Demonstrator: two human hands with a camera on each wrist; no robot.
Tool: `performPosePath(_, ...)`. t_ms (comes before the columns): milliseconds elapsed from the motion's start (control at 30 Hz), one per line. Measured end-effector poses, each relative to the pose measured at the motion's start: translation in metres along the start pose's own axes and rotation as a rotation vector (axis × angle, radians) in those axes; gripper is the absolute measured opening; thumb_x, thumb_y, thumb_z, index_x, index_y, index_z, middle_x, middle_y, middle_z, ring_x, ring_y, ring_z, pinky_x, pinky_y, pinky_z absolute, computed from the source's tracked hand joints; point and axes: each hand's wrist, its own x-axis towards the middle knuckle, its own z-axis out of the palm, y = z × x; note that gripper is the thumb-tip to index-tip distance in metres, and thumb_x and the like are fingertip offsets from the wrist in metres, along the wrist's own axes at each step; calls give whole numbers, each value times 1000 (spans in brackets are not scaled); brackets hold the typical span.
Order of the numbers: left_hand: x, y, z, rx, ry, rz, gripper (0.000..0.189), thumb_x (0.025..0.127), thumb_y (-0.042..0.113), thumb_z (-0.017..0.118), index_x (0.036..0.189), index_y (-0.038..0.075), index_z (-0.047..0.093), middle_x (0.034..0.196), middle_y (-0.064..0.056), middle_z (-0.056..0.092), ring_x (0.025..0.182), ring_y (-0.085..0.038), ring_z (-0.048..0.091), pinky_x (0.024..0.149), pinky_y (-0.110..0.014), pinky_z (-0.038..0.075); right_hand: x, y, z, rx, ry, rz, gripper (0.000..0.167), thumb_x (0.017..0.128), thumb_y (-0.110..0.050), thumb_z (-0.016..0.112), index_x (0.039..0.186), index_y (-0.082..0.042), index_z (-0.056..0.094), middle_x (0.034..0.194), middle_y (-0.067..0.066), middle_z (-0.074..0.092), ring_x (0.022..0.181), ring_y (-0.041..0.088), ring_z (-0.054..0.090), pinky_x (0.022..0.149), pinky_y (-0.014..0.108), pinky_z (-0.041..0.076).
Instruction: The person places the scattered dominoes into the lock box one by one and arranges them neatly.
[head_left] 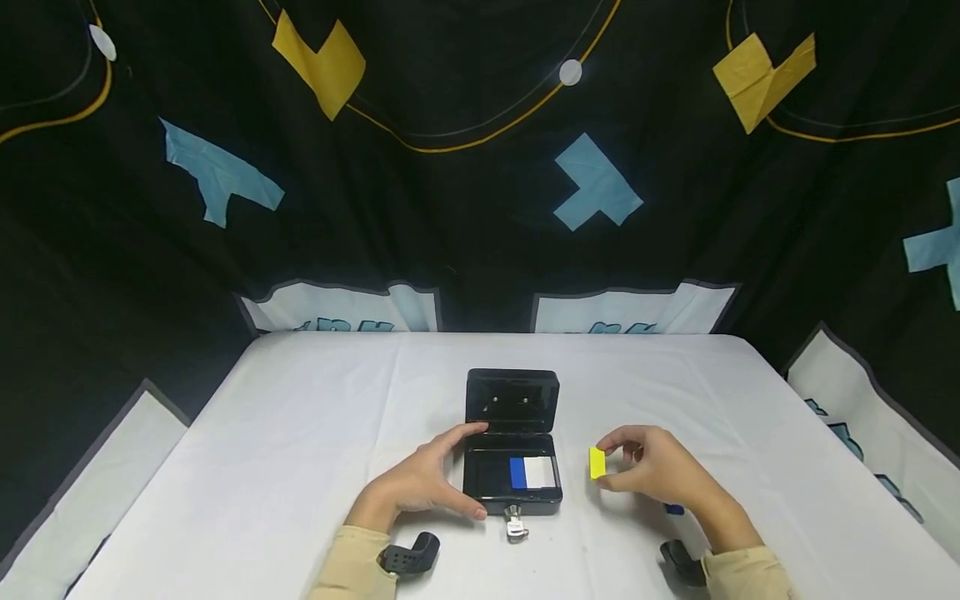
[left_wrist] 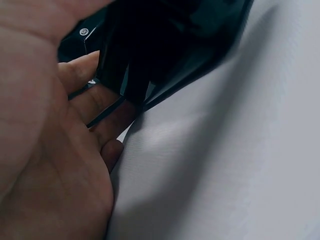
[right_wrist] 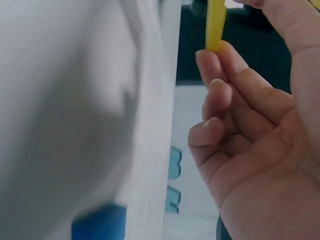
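A black cash box (head_left: 487, 467) stands on the white table with its lid (head_left: 512, 396) raised. Inside, toward its right, lie a blue piece (head_left: 517, 473) and a white piece (head_left: 539, 472). Keys (head_left: 516, 527) hang at the front lock. My left hand (head_left: 420, 479) holds the box's left side, thumb by the front corner and fingers near the hinge; the left wrist view shows fingers against the dark wall (left_wrist: 165, 55). Right of the box, my right hand (head_left: 660, 467) pinches a small yellow block (head_left: 596, 463) between thumb and fingertips, off the table in the right wrist view.
Another blue block (head_left: 674, 508) lies on the table beneath the right wrist, partly hidden by it. Wrist-worn dark devices (head_left: 411, 557) sit on both forearms. A black cloth (head_left: 450, 233) with coloured shapes hangs behind the white table (head_left: 315, 392).
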Motion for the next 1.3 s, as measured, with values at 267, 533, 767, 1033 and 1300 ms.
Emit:
performPosePath(267, 2, 1, 1, 4, -9, -14, 111, 58, 27, 100, 152, 29, 42, 159, -2, 36, 148, -32, 25, 116, -63, 19, 12, -29, 26, 71, -7, -121, 41, 63, -17, 92, 98, -9, 73, 89, -2, 67, 78, 21, 54, 61, 28, 45)
performPosePath(533, 0, 2, -2, 40, -21, -18, 108, 60, 31, 98, 152, 32, 41, 158, 1, 36, 147, -32, 26, 113, -67, 21, 27, -63, 53, -11, -45, -198, 44, 63, -22, 93, 101, -10, 73, 91, -6, 67, 84, 19, 56, 65, 29, 50)
performPosePath(767, 1, 2, -3, 42, -30, -40, 106, 61, 32, 98, 151, 37, 41, 159, -2, 34, 147, -33, 24, 111, -69, 23, 37, -84, 74, -92, -125, -196, 43, 66, -19, 92, 102, -8, 74, 95, -3, 68, 87, 17, 60, 79, 31, 56)
performPosePath(1033, 0, 3, -2, 29, -37, -53, 106, 62, 33, 98, 151, 37, 41, 161, -7, 31, 148, -37, 22, 111, -70, 22, 42, -95, 95, -161, -145, -195, 40, 66, -17, 93, 101, -6, 76, 94, -1, 71, 87, 14, 64, 83, 35, 58)
performPosePath(1300, 1, 2, -4, 31, -46, -29, 105, 63, 33, 98, 151, 36, 41, 159, -6, 34, 147, -35, 24, 113, -67, 22, 44, -101, 105, -175, -150, -219, 42, 72, -22, 91, 107, -4, 75, 102, 4, 72, 98, 21, 67, 90, 38, 56)
